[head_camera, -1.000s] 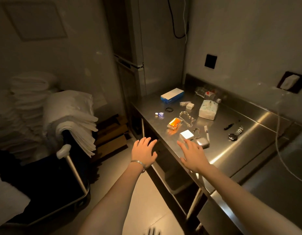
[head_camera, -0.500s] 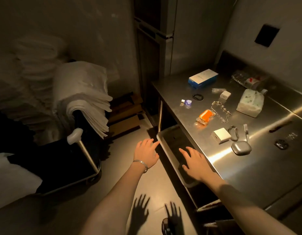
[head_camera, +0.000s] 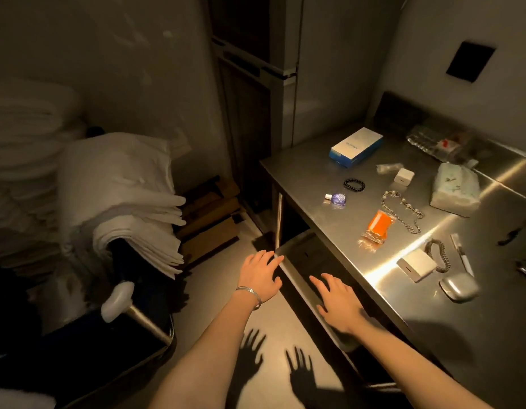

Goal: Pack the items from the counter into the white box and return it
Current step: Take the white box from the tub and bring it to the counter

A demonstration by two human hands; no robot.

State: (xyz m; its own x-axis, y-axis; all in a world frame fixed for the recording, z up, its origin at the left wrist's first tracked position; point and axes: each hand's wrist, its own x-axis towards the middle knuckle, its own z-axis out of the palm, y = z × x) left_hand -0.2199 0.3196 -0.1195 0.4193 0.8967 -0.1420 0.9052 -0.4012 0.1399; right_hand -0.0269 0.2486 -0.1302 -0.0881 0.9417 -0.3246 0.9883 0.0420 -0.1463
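Note:
A white box (head_camera: pixel 300 286) sits on a shelf under the steel counter (head_camera: pixel 418 314), its rim jutting out past the counter's front edge. My left hand (head_camera: pixel 260 276) is spread open at the box's left corner, fingertips near the rim. My right hand (head_camera: pixel 338 302) hovers open over the box's front rim. On the counter lie a blue-and-white carton (head_camera: pixel 356 146), a black bead bracelet (head_camera: pixel 354 184), a small purple bottle (head_camera: pixel 336 198), an orange packet (head_camera: pixel 378 227), a chain necklace (head_camera: pixel 403 211), a white charger cube (head_camera: pixel 404 175), a flat white case (head_camera: pixel 416 264) and a silver earbud case (head_camera: pixel 459 287).
A tissue pack (head_camera: pixel 455 188), a clear bag (head_camera: pixel 433 141), a pen (head_camera: pixel 462 253) and a dark hair tie (head_camera: pixel 437 255) also lie on the counter. A cart with stacked white towels (head_camera: pixel 120 196) stands to the left. Wooden pallets (head_camera: pixel 210 222) lie by the wall.
The view has dropped and turned left. Both hands have come down from counter-edge height to the white box under the counter, staying open.

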